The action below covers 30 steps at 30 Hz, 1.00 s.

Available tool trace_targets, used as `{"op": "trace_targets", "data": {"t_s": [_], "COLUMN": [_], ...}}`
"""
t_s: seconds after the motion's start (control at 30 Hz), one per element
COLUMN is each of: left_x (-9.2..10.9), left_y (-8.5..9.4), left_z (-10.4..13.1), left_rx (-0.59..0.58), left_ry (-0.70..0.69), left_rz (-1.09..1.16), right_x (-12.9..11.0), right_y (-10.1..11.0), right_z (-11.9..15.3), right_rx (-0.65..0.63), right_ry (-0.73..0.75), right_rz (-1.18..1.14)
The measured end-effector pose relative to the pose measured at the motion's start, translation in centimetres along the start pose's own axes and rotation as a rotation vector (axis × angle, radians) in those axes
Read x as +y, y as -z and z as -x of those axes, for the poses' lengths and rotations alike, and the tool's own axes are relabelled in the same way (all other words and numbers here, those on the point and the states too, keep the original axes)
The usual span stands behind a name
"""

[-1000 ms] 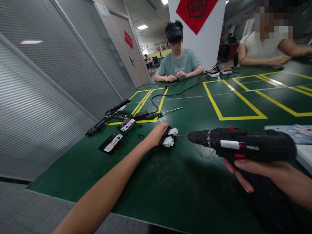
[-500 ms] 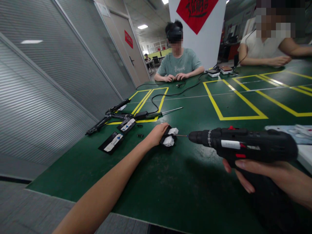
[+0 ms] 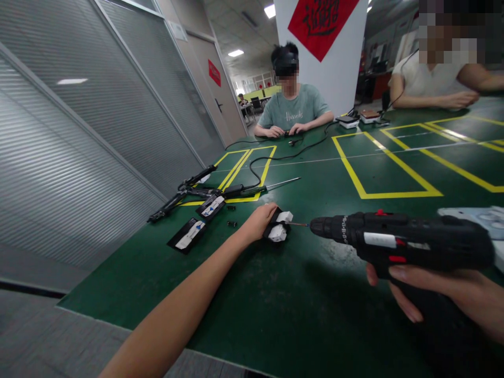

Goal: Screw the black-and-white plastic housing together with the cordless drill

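My right hand (image 3: 437, 286) is wrapped around the grip of a black cordless drill (image 3: 417, 241) with red details, which points left. Its thin metal bit (image 3: 297, 224) reaches to a small black and white part (image 3: 279, 232); whether the tip sits in a screw cannot be made out. My left hand (image 3: 262, 223) is closed on that part from the left, holding it at the green table top. Left of this hand lie two small black pieces (image 3: 232, 224), and beyond them two flat black panels (image 3: 187, 235) with white strips.
On the green table (image 3: 252, 310), a black frame-like assembly (image 3: 183, 191), a long screwdriver (image 3: 275, 185) and a cable (image 3: 289, 156) lie at the back left. A pale blue and white object (image 3: 480, 220) is at the right edge. Two people (image 3: 295, 107) sit across the table.
The camera view has shifted slightly, so everything appears a little lower and further right. Both hands keep their holds, with the drill still lined up on the part.
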<state>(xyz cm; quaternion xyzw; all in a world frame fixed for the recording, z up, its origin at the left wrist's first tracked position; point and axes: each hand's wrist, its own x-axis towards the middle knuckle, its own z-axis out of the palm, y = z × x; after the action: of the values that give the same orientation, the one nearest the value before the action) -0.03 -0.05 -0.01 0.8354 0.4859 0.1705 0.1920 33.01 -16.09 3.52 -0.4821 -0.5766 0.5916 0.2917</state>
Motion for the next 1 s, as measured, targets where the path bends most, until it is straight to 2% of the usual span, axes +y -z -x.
{"op": "trace_targets", "data": {"t_s": [0.17, 0.3, 0.4, 0.5, 0.6, 0.83, 1.0], "left_x": [-0.6, -0.9, -0.1, 1.2, 2.2, 1.6, 1.7], "left_y": [-0.2, 0.0, 0.9, 2.2, 3.0, 2.3, 2.1], "left_z": [-0.1, -0.1, 0.2, 0.7, 1.2, 1.2, 1.1], "left_rx": [0.0, 0.002, -0.05, -0.161, -0.223, -0.237, -0.205], "left_ry": [0.023, 0.085, 0.112, 0.032, 0.021, 0.01, 0.041], "left_rz": [0.06, 0.141, 0.216, 0.229, 0.205, 0.322, 0.314], "right_x": [0.0, 0.5, 0.6, 0.3, -0.1, -0.3, 0.3], "right_y": [0.1, 0.3, 0.3, -0.1, -0.5, -0.6, -0.5], "right_z": [0.2, 0.1, 0.1, 0.2, 0.3, 0.1, 0.0], "right_rx": [0.01, 0.002, 0.013, 0.029, 0.056, 0.022, 0.018], "right_ry": [-0.048, -0.021, -0.016, -0.028, -0.031, -0.006, -0.114], "right_rz": [-0.011, 0.003, -0.014, -0.054, -0.094, -0.123, -0.194]}}
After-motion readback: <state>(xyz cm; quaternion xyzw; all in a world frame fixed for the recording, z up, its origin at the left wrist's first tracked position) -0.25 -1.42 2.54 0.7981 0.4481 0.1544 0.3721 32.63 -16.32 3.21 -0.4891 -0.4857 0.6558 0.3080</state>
